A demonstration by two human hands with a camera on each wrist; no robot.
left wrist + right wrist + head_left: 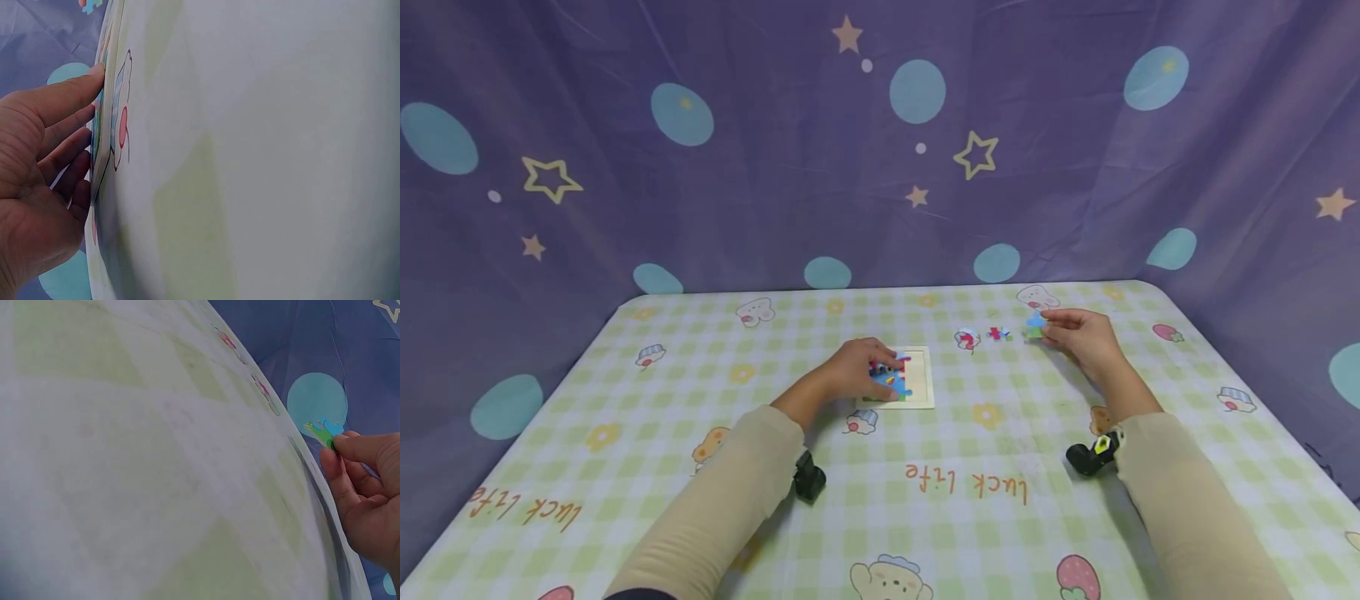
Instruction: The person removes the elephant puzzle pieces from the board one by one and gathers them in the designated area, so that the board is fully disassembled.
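My left hand [855, 369] rests on a small jigsaw puzzle in a pale tray [921, 402]; its thumb and fingertips touch the puzzle and hide part of the picture. Joined blue and red pieces [891, 382] fill the tray's left side, while bare board shows on the right. Between thumb and fingers, my right hand [1084, 337] pinches a blue and green puzzle piece [1035, 325], held just above the tablecloth in the right wrist view. Left of it, a red and blue piece [997, 333] lies on the cloth, with another reddish piece [967, 339] beside that.
A green and white checked tablecloth [955, 533] with printed cakes, flowers and lettering covers the table. Behind its far edge hangs a purple curtain [775, 192] with stars and teal spots. A dark camera [808, 478] is strapped at the left wrist, another [1092, 455] at the right.
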